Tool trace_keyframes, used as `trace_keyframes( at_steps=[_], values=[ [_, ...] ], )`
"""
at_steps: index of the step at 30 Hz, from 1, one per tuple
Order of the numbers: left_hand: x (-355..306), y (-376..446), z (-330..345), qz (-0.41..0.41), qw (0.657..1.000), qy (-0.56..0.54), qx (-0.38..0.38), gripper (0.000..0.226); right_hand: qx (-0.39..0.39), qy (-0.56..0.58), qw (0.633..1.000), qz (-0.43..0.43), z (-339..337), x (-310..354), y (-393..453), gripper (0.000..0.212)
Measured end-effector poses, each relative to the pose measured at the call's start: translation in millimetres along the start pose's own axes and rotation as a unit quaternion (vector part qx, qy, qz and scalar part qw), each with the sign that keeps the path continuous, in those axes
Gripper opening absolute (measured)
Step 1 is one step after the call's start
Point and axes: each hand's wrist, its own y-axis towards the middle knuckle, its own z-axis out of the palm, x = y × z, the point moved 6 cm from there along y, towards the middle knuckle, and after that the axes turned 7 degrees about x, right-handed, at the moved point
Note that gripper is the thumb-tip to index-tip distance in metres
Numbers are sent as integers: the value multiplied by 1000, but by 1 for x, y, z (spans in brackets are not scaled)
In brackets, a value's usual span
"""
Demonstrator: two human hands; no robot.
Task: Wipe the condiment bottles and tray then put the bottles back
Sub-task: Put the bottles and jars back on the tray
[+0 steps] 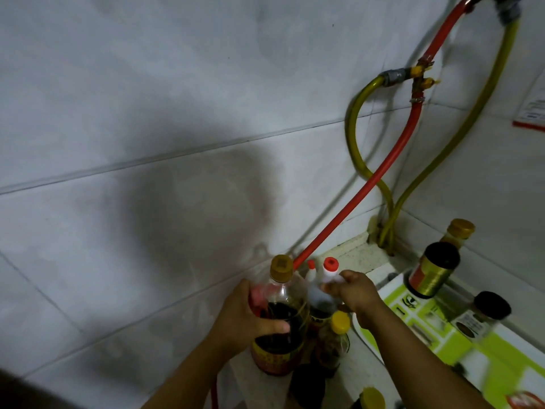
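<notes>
Judging by how things lie, you are mid-way: the bottles are split into two groups and no cloth is visible anywhere in the frame, so you cannot tell which have been wiped.

Your left hand has its grip clamped round the large clear plastic bottle at lower centre, thumb across its front. It has a gold screw cap, a dark liquid inside and a red-and-yellow label low down.

Your right hand has its fingers curled at the neck of the white squeeze bottle with the red nozzle cap. Blur hides the exact contact, but it reads as a pinch. A second red-tipped bottle stands just behind, and a small yellow-capped bottle just below.

At right, on a green-and-white printed box, stand a dark bottle with gold foil label, a gold-capped bottle behind it, and a small black-lidded jar.

A tray is not clearly seen. The speckled stone bench shows in the corner, under glossy grey wall tiles and smooth red and yellow hoses.
</notes>
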Motion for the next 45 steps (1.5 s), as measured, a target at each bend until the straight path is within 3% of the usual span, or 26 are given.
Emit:
trace_keyframes(
  at_steps=[7,13,15,22,26,29,37,41,45],
  values=[
    [-28,13,2,55,998,-5,-32,66,-62,32,996,-47,-33,16,-12,21],
    [-80,42,23,123,991,40,16,69,-131,67,987,-56,-74,22,-32,23],
    [-95,52,36,142,988,45,28,68,-161,78,983,-49,-92,15,-39,15],
    [-141,89,122,190,978,32,85,78,-274,87,958,7,-166,-32,-70,7],
    [-157,106,175,198,970,38,132,69,-337,74,937,53,-200,-62,-83,19],
    [-163,118,207,199,968,26,148,68,-365,63,926,78,-214,-81,-84,15],
    [-161,145,254,172,978,45,108,76,-373,37,918,129,-217,-111,-65,29],
    [-158,153,259,161,982,40,86,78,-382,32,913,142,-218,-110,-55,23],
    [-160,156,264,148,986,43,69,79,-409,59,901,129,-218,-109,-44,36]
  ],
)
